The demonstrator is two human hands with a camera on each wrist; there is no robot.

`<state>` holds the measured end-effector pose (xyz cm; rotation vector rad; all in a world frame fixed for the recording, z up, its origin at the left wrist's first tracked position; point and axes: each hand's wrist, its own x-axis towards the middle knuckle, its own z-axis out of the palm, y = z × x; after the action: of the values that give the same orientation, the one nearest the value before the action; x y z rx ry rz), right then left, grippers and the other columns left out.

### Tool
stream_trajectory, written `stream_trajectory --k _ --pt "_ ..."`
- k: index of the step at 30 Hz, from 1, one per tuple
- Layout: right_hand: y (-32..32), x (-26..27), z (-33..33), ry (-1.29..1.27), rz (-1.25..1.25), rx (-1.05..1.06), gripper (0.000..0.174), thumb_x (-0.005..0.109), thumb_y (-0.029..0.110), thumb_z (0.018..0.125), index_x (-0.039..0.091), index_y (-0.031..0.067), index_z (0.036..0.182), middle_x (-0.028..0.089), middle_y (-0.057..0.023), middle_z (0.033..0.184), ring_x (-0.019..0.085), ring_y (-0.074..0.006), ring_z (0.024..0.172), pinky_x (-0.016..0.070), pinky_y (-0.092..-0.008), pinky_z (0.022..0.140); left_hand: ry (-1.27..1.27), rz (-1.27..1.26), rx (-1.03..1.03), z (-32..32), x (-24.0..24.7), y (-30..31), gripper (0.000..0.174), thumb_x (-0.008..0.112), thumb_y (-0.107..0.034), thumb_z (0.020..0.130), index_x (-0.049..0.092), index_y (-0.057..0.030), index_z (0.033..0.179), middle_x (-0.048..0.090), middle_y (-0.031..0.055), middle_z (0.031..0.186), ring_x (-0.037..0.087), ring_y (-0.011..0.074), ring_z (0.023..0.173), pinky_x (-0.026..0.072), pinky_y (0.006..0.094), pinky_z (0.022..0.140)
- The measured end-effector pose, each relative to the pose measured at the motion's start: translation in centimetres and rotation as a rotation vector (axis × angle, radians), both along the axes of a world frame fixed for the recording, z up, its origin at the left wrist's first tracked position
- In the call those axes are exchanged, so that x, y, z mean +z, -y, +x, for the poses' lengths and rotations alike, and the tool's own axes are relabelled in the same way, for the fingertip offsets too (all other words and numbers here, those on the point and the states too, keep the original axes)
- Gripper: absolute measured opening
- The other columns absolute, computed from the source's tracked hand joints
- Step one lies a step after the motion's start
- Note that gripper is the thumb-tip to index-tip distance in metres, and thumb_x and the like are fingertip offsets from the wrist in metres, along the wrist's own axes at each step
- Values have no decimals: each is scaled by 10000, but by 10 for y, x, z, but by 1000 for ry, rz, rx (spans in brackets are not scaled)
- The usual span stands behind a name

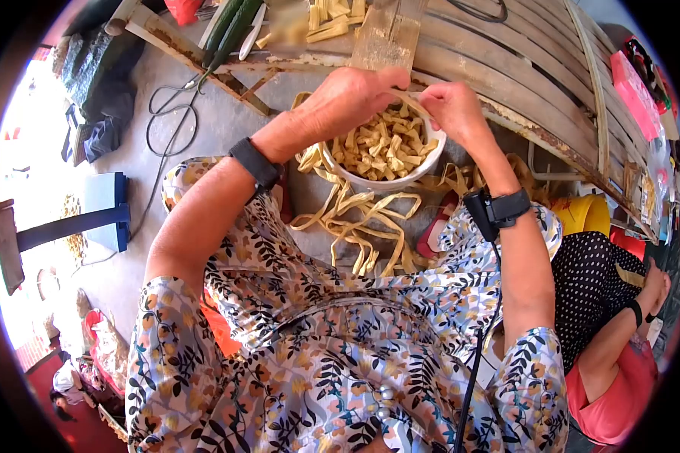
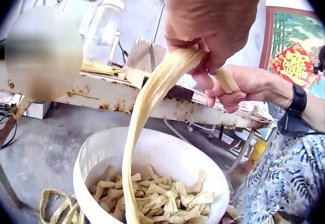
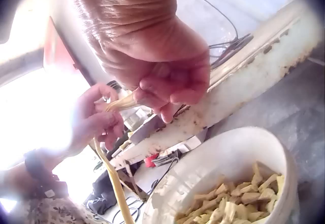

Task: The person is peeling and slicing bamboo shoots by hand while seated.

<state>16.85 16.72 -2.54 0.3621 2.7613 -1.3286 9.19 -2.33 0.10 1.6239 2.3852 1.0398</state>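
Both hands are raised over a white bucket (image 1: 374,183) holding many knotted pale-yellow pieces (image 1: 385,147). My left hand (image 2: 213,26) pinches a long yellow strip (image 2: 152,92), whose free length hangs down in front of the bucket in the left wrist view. Close beside it, my right hand (image 3: 157,71) has its fingers curled round the strip's short end (image 2: 227,81). Between the two hands a stretch of the strip (image 3: 122,102) shows in the right wrist view. The fingertips are partly hidden behind the hands in the head view.
Loose long strips (image 1: 355,215) lie on the floor before the bucket. A rusty-edged slatted table (image 1: 506,68) stands beyond, with a wooden board (image 1: 385,38), cucumbers (image 1: 230,30) and more yellow pieces. Another person's arm (image 1: 619,340) is at the right, near a yellow bucket (image 1: 585,215).
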Motion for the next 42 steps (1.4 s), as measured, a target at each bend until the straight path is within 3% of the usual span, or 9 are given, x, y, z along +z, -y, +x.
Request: stream_trajectory --k 6,9,13,19,20,24,31,35,42 --pt "-7 6 15 139 8 61 135 616 158 761 644 33 718 549 -37 514 463 -85 407 365 -240 402 -141 31 -224 -21 -18 14 123 505 -72 843 554 -16 941 588 93 792 586 259 713 454 296 663" --pt "22 45 29 366 -390 461 137 611 156 775 652 26 789 556 -9 561 406 -39 393 320 -190 378 889 -84 -280 -22 6 20 126 495 -87 867 566 -5 931 597 49 803 587 149 723 463 251 684" --pt "26 65 37 92 -1104 570 252 637 156 771 625 -12 958 562 24 656 375 3 413 312 -146 408 1292 27 -495 -16 24 13 153 483 -93 881 554 -14 992 590 20 850 564 89 788 452 216 742" --pt "27 67 32 -59 -760 351 494 597 404 804 577 -29 1039 398 78 461 360 -13 417 330 -176 459 763 72 -228 -2 25 -7 228 449 -96 897 510 -10 1099 564 3 882 527 74 817 432 208 734" --pt "25 71 33 -58 -843 314 316 664 232 775 619 49 1028 555 48 693 365 1 450 280 -156 421 680 95 -217 0 26 -8 242 450 -100 898 498 -13 1118 562 6 867 526 76 796 434 210 715" --pt "26 86 31 -178 -629 271 331 685 194 749 615 50 1039 614 29 701 417 -1 492 316 -155 442 1579 222 -317 9 20 -10 238 468 -176 901 474 -32 1090 498 -10 701 402 27 500 377 190 495" --pt "35 63 33 -91 -594 265 310 687 175 725 625 50 1001 647 -36 679 595 -72 565 456 -204 506 1955 111 -571 23 -12 -7 351 543 -287 859 468 -31 1087 515 58 704 426 44 500 385 169 426" --pt "35 55 28 -243 -179 369 263 644 215 751 636 78 976 632 -69 676 617 -145 566 465 -247 506 1934 150 -490 22 -23 -8 320 563 -220 845 478 -44 1099 577 148 800 520 81 596 400 151 424" --pt "38 37 9 -704 292 -38 183 629 205 739 653 109 894 618 -63 829 580 -254 678 455 -328 594 1387 528 232 14 -19 -26 161 484 -147 885 581 -21 913 565 3 742 493 47 572 412 168 524"
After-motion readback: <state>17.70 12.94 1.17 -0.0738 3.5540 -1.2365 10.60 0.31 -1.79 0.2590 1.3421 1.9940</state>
